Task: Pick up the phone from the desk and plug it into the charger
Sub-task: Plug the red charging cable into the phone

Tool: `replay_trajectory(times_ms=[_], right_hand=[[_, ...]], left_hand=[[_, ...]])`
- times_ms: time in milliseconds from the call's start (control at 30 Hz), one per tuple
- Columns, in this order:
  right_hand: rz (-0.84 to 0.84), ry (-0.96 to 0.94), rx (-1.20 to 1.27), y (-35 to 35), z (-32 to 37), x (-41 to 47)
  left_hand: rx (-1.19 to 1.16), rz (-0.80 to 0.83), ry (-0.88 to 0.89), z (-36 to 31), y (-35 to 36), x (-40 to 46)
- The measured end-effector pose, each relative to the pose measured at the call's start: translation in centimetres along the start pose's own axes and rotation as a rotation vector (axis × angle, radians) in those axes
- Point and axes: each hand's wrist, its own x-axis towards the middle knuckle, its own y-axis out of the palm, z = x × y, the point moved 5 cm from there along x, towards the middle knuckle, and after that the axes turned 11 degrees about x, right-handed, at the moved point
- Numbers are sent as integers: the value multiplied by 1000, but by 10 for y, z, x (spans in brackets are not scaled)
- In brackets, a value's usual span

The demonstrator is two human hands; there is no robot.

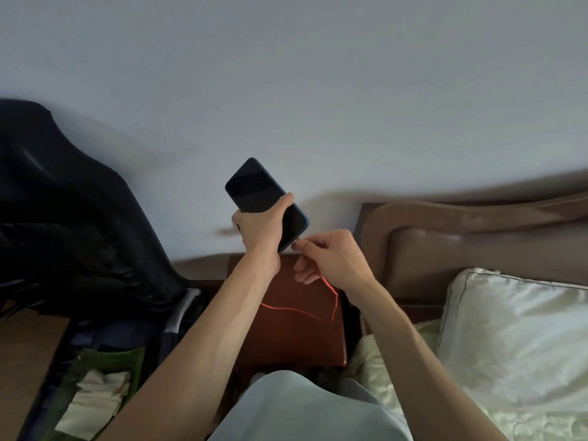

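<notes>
Above the reddish-brown table (296,342), held up in front of the pale wall (286,74): dark phone (254,192), screen toward the camera, tilted with its top end up and to the left. Left hand (259,229) is wrapped around the phone's lower half, thumb across the right edge of the screen, fingers behind. Right hand (331,257) is pinched closed on the plug end of the red charger cable (331,297), with the fingertips touching the phone's bottom edge. Whether the plug is seated in the port cannot be told; the fingers cover it. From the right hand the cable drops to the table, bends, and runs left across the tabletop under the left forearm. Surroundings: dark fabric (63,211) heaped at left, a brown headboard (445,230) at right, a cream pillow (515,338) on the bed below it.
</notes>
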Motion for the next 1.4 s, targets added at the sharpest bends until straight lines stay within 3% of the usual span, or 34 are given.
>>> replay_trajectory(times_ms=[133, 333, 533, 867, 1033, 1400], right_hand=[[25, 24, -11, -2, 0, 4], [-187, -222, -53, 12, 5, 0], [-172, -385, 32, 19, 6, -12], [-241, -386, 2, 7, 5, -3], [-236, -419, -8, 5, 11, -4], [-240, -397, -37, 2, 22, 0]], left_hand=[[84, 17, 48, -1, 1, 2], [-34, -6, -55, -7, 6, 1], [-199, 10, -107, -15, 8, -1], [-167, 81, -163, -10, 15, -4], [-198, 199, -186, -12, 20, -3], [-150, 195, -147, -15, 18, 5]])
